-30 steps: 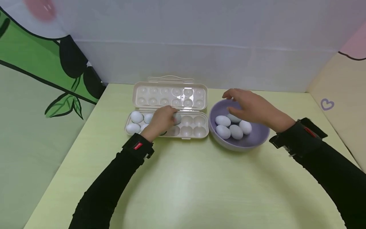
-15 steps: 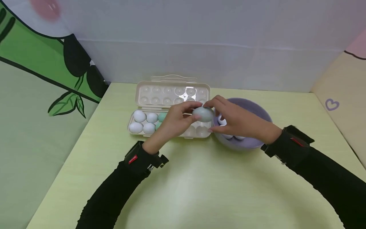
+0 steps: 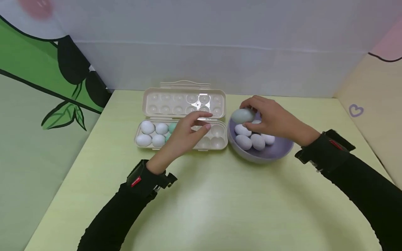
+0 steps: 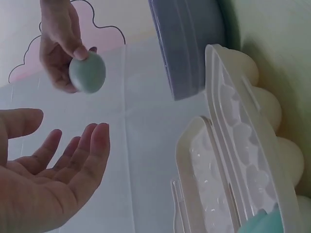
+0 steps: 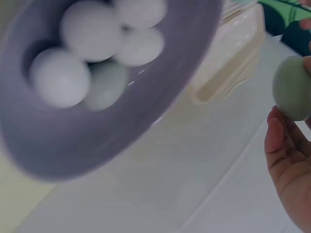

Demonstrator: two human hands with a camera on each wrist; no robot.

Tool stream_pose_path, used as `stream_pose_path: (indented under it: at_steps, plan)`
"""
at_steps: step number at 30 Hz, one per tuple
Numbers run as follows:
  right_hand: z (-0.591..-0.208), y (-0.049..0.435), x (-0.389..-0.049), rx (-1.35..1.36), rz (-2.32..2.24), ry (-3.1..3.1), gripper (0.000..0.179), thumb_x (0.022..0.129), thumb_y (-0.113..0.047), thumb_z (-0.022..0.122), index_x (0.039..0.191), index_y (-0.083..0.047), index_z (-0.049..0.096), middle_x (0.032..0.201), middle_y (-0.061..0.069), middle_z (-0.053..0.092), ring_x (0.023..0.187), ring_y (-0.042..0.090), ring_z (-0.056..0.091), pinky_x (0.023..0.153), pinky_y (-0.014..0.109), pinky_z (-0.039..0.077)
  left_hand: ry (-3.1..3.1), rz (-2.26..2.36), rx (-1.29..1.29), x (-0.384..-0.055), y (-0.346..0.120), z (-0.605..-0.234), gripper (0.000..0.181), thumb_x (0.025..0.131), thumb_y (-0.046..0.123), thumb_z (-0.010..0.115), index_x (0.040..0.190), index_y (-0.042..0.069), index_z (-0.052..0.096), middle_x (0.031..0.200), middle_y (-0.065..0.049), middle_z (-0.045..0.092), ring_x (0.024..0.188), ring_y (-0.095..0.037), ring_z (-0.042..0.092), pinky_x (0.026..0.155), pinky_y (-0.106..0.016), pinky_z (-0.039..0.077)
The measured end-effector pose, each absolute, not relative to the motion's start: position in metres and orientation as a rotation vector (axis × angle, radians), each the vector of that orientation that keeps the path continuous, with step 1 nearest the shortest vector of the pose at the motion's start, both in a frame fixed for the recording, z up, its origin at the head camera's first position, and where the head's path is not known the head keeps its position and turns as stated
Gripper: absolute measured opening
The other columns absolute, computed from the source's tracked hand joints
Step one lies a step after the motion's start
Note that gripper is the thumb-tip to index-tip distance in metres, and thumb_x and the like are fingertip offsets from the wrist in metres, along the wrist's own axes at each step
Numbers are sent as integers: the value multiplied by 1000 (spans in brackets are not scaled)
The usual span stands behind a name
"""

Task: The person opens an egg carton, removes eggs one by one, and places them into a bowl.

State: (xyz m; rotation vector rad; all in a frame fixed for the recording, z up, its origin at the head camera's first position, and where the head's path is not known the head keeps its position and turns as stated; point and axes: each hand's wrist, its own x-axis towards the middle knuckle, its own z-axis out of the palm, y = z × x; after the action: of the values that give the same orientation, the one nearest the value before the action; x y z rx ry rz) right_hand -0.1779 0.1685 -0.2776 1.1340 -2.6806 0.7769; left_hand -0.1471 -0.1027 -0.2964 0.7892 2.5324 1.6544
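A pale grey-green egg (image 3: 243, 116) is pinched between the thumb and fingers of my right hand (image 3: 267, 118), above the left rim of the purple bowl (image 3: 255, 159). Several whitish eggs (image 3: 243, 142) lie inside that bowl. My left hand (image 3: 183, 136) hovers over the egg carton (image 3: 217, 142), thumb and fingers spread with nothing between them. White eggs (image 3: 147, 127) fill the carton's left end, beside mint-green ones (image 3: 172, 127) partly hidden by the left hand. In the left wrist view, the left palm (image 4: 53, 194) faces the held egg (image 4: 87, 73) across a gap.
The carton's clear lid (image 3: 183, 102) is folded back toward the white wall (image 3: 220, 69). Carton and bowl stand close side by side on the pale yellow table (image 3: 201, 198). Printed panels rise on the left and right.
My left hand lifted the egg from the carton and both hands met around it. Now the right hand alone has it over the bowl, while the left has let go and drawn back leftward.
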Motion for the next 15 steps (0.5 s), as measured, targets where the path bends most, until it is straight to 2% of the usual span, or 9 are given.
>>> stream_pose_path:
  at_steps: [6,10,15]
  plan:
    - [-298,184,-206,1022,658,-2959,34,77,-16,64,109,-8,53,99,6,54,86,21,47,70,36,42,2603,1633,621,-139,-138,-304,26,91,19,54,117,17,52,121,2,51,100,-14,54,78,-38,48]
    - [-317,187,-220,1019,605,-3070,31,78,-12,62,107,-5,54,98,9,56,86,23,48,71,38,43,2618,1650,538,-133,-153,-308,25,91,21,54,116,18,53,119,2,52,99,-14,54,80,-39,46]
    - [-332,189,-226,1047,603,-3112,30,77,-8,64,105,-3,53,97,11,56,84,24,51,72,40,44,2609,1705,505,-130,-159,-308,24,90,16,54,114,16,54,113,0,55,97,-14,55,73,-34,49]
